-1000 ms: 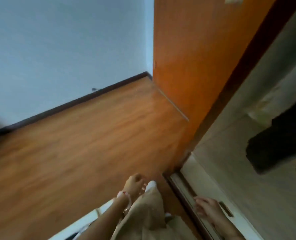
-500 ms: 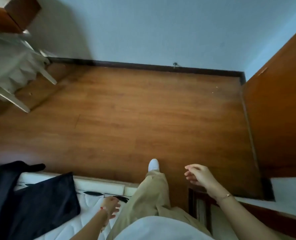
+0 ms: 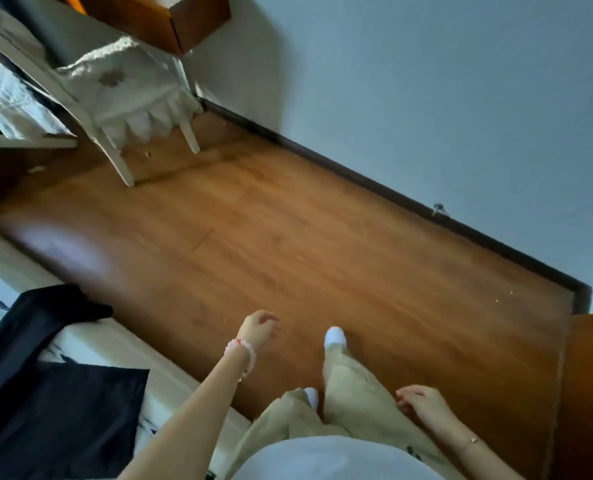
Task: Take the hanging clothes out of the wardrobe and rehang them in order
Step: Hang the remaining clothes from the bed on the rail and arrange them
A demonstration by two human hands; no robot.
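Note:
Dark clothes (image 3: 45,382) lie spread on the white bed (image 3: 121,344) at the lower left. My left hand (image 3: 257,329), with a bead bracelet on the wrist, hangs over the wooden floor to the right of the bed, fingers loosely curled and holding nothing. My right hand (image 3: 423,405) hangs beside my beige trouser leg at the lower right, fingers relaxed, also empty. A brown edge of the wardrobe (image 3: 592,393) shows at the far right; its inside is out of view.
A white chair (image 3: 128,98) with a pale cloth over it stands at the upper left under a wooden shelf (image 3: 170,19). The wooden floor (image 3: 322,254) stretches ahead to a dark skirting board (image 3: 392,199) and a pale blue wall.
The view has swung left, away from the wardrobe toward the bed and chair. My left hand has risen from the bed edge out over the floor; my right hand has dropped beside my leg.

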